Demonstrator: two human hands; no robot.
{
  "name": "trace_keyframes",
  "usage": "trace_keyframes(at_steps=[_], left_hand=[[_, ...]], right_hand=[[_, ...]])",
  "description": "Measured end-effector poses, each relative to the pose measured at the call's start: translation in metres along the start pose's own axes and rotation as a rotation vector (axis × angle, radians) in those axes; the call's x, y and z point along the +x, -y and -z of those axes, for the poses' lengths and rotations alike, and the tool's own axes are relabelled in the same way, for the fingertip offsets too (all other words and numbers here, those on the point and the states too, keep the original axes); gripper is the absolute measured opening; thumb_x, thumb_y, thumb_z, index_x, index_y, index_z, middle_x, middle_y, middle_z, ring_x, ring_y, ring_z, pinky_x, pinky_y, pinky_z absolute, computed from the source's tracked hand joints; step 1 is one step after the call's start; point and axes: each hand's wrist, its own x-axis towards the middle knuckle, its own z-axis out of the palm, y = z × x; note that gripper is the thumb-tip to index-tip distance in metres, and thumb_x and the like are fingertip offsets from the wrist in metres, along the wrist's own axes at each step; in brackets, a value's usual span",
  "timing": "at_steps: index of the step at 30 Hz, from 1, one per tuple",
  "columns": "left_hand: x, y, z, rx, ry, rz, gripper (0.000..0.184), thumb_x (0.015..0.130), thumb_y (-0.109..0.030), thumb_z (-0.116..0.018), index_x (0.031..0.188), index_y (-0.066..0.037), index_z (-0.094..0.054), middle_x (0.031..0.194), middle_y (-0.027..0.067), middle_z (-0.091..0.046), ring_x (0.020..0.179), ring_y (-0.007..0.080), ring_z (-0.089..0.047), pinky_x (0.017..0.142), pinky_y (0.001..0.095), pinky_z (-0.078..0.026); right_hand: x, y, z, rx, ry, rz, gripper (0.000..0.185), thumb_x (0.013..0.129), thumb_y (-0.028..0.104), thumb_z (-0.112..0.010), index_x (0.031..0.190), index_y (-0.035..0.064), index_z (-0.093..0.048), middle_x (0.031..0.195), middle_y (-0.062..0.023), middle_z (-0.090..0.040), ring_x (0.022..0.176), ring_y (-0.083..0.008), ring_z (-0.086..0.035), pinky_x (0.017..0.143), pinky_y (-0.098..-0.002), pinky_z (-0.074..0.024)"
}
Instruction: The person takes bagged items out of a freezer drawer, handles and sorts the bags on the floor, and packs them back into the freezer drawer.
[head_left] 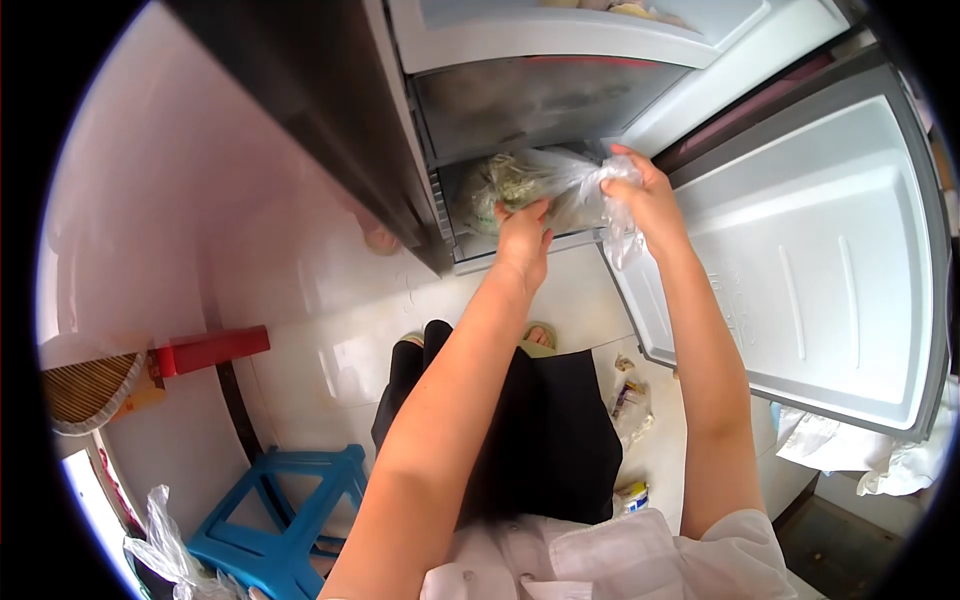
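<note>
A clear plastic bag (575, 190) with greenish contents lies in the opening of the refrigerator's lower compartment (470, 250). My right hand (645, 195) grips the bag's gathered, twisted neck, and a loose end hangs below the fingers. Against the bag's full left part rests my left hand (522, 235), its fingers apart and partly under the bag. What exactly the bag contains is hard to make out through the plastic. Just above it is a dark translucent drawer front (540, 105).
The lower refrigerator door (800, 260) stands swung out to the right. A blue plastic stool (270, 510) is at the lower left, near a red box (215, 350). Small packages (630, 410) lie on the tiled floor. A white cloth or bag (840, 445) sits beneath the door.
</note>
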Motion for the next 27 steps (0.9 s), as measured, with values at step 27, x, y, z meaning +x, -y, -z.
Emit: trace_keyframes(at_steps=[27], left_hand=[[0.133,-0.009,-0.026,0.393,0.095,-0.2,0.06,0.079,0.003,-0.057,0.135,-0.006,-0.036,0.121,0.0155,-0.053,0.103,0.0282,-0.057,0.082,0.0393,-0.051]], right_hand=[[0.054,-0.06,-0.027,-0.374,-0.063,-0.138,0.052,0.064,0.032,-0.072,0.105,0.0018,-0.061,0.105,-0.0164,-0.062,0.096,-0.0314,-0.06,0.085,-0.0349,-0.046]])
